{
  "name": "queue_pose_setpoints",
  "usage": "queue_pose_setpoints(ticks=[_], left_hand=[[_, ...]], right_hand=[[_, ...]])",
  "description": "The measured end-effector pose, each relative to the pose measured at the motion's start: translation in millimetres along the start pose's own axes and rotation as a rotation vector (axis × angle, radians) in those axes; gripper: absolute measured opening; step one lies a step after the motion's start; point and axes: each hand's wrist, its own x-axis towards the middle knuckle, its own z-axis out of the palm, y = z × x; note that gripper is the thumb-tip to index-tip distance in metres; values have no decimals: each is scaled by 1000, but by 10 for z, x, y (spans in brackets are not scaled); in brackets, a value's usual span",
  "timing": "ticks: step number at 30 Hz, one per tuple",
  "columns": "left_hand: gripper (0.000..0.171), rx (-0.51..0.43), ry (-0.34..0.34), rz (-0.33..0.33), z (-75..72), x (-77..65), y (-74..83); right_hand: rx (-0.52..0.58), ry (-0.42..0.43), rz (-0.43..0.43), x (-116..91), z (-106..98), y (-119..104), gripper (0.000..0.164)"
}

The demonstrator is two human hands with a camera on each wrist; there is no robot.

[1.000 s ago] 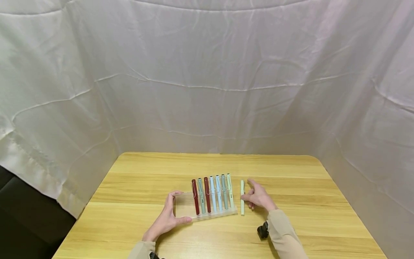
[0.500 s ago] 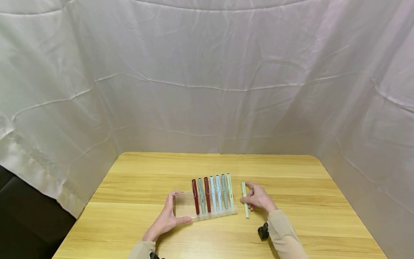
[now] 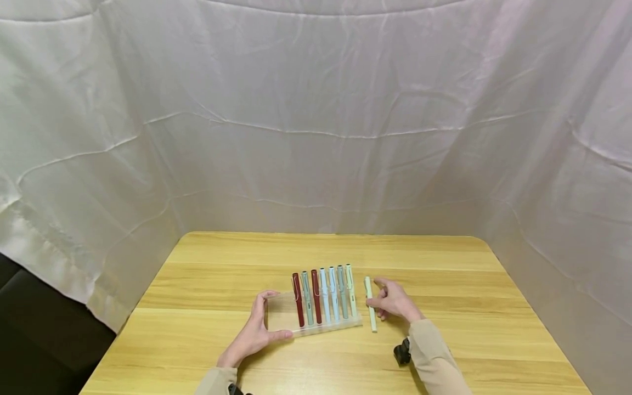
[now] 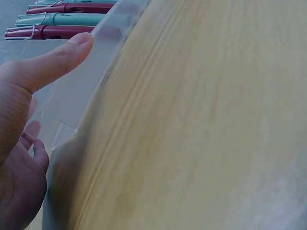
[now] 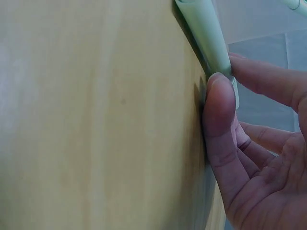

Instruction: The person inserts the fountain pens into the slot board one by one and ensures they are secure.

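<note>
A clear acrylic pen stand (image 3: pixel 282 314) sits at the front middle of the table, bearing several pens side by side: dark red (image 3: pixel 298 300), grey-green, light blue and, at the right end, pale green (image 3: pixel 351 291). My left hand (image 3: pixel 254 328) grips the stand's left end; in the left wrist view its thumb (image 4: pixel 76 48) lies on the front lip, fingers behind. Just right of the stand, my right hand (image 3: pixel 393 301) pinches a loose pale green pen (image 3: pixel 371 307) between thumb and finger. The right wrist view shows this pen (image 5: pixel 208 36) close over the wood.
The wood-grain table (image 3: pixel 316 362) reaches back to pale curtains (image 3: pixel 326 164), which hang behind it and on both sides. A black device (image 3: pixel 402 352) is strapped at the right wrist. Something dark (image 3: pixel 44 323) lies beyond the table's left edge.
The loose pale green pen has turned in my right hand: its clip came into view, its lower end swung right, then back left. My left hand and the stand stayed put.
</note>
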Motion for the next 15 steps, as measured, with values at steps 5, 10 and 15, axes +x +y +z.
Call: queue_pose_setpoints(ticks=[5, 10, 15], left_hand=[[97, -4, -3, -3, -2, 4, -8], [96, -14, -3, -1, -2, 1, -4], [96, -10, -2, 3, 2, 1, -3]], right_hand=[[-31, 12, 14, 8, 13, -21, 75], [-97, 13, -8, 17, 22, -38, 71], [-133, 26, -13, 23, 34, -45, 69]])
